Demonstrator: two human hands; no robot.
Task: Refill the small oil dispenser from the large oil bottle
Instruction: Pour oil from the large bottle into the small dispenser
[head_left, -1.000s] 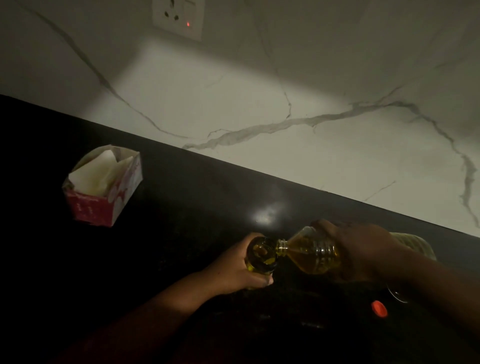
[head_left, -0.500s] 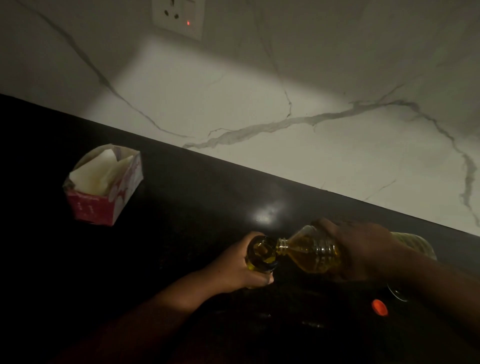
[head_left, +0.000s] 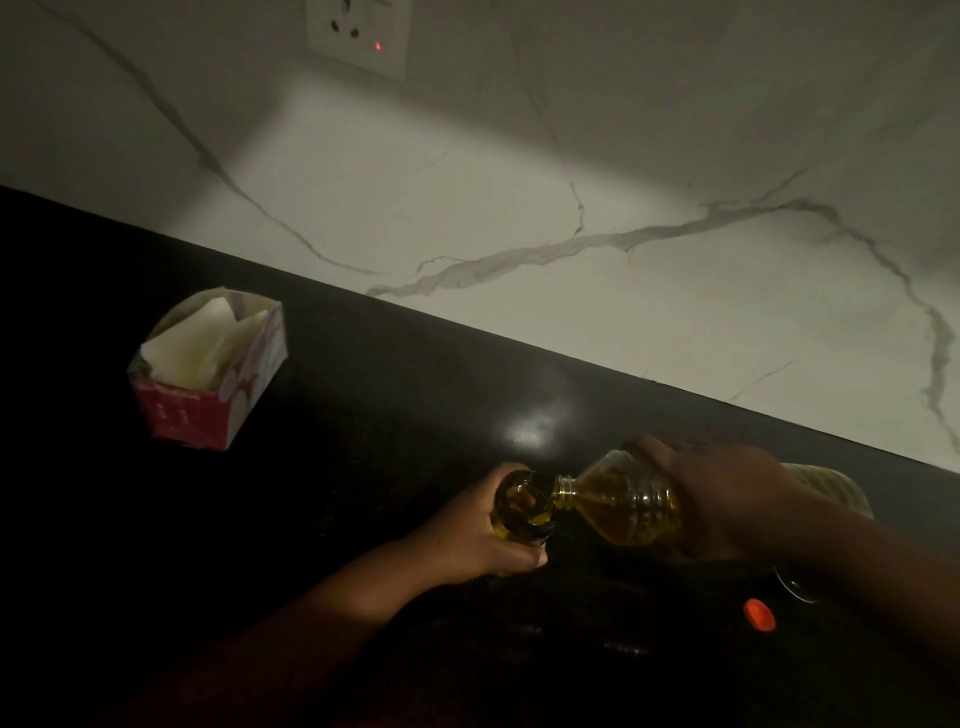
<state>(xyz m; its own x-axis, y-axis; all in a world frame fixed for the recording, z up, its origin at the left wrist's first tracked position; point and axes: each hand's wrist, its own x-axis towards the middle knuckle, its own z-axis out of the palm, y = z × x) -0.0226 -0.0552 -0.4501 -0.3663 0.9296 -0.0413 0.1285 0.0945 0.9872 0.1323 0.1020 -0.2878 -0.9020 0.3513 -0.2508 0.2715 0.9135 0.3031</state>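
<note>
Both hands are busy: the left hand (head_left: 470, 540) curls round the small round oil dispenser (head_left: 523, 506) standing on the dark glossy table (head_left: 395, 415), and the right hand (head_left: 727, 499) grips the ribbed clear plastic oil bottle (head_left: 623, 506), tipped on its side with its mouth at the dispenser's open top. One orange cap (head_left: 759, 614) lies near the right forearm, and one red cardboard box (head_left: 208, 371) of white paper sits well apart on the left (wide bare table between). Behind runs the table's back edge against a veined marble wall (head_left: 519, 208) with one socket (head_left: 358, 34).
</note>
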